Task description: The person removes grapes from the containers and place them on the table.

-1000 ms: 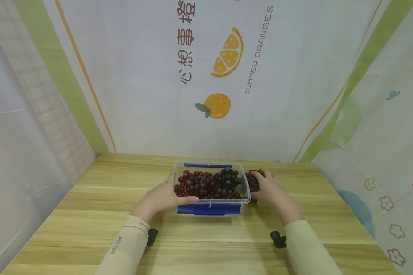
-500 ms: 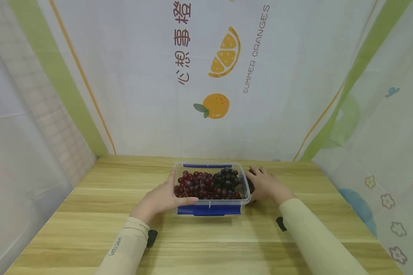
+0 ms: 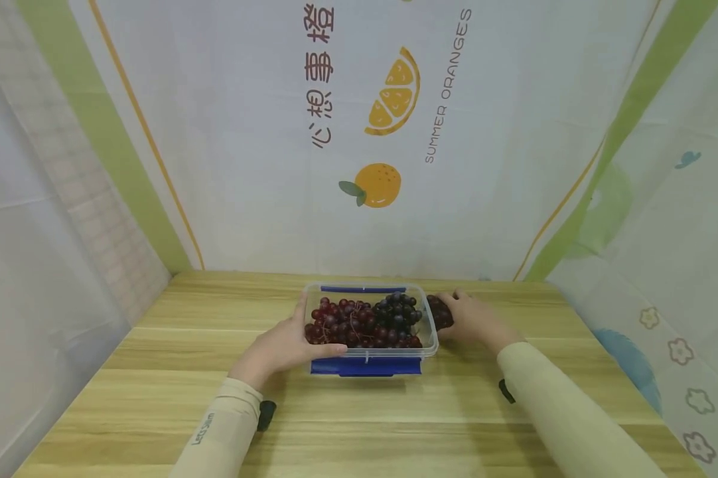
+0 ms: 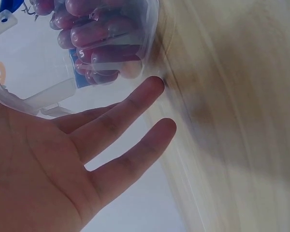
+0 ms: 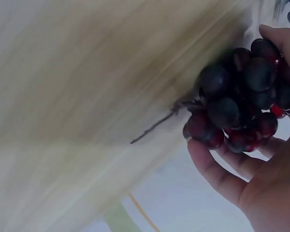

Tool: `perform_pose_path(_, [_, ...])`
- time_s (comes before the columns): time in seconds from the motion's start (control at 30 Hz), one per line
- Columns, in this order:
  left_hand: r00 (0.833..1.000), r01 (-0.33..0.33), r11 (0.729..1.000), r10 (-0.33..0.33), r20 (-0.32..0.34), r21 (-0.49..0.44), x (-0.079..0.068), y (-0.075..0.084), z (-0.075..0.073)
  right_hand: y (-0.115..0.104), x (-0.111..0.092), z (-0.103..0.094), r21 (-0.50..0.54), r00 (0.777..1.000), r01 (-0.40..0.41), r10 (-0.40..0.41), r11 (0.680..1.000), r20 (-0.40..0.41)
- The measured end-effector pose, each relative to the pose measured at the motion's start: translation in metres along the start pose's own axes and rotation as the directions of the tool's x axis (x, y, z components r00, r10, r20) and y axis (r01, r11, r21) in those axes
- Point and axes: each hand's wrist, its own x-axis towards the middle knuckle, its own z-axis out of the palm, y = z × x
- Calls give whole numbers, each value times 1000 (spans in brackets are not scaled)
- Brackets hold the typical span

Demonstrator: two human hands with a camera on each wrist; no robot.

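A clear plastic food box (image 3: 389, 352) with blue side clips stands on the table, its top uncovered. Inside lie red grapes (image 3: 342, 322) at the left and a cluster of dark, nearly black grapes (image 3: 396, 310) at the right. My left hand (image 3: 278, 348) rests against the box's left end, thumb along the front rim. In the left wrist view its fingers (image 4: 140, 157) are straight and spread beside the clear wall. Just outside the right end, my right hand (image 3: 471, 320) grips a bunch of dark red grapes (image 5: 232, 101), fingers curled round it, the bare stem pointing away.
The wood-grain table (image 3: 359, 431) ends at a white printed cloth (image 3: 245, 166) hanging behind the box. More cloth hangs at the left and right sides. A black piece (image 3: 266, 415) shows beside the left wrist, another black piece (image 3: 506, 390) under the right forearm.
My right hand has shifted its hold on the bunch and its forearm has swung outward to the right. Left hand and box keep their places.
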Motion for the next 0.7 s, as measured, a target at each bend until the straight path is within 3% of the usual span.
perform_pose_path(0.17, [1000,2,1000,-2,1,-11,-1,0,0,6,-1,-5,-3,1000,12,-12,1000,-2])
perform_pose_path(0.4, [1000,3,1000,-3,-1,-21,0,0,0,8,-5,-11,-133,999,52,-53,990,-2])
perform_pose_path(0.7, [1000,0,999,0,2,-41,-1,0,0,10,-9,-12,-121,998,-11,18,993,61])
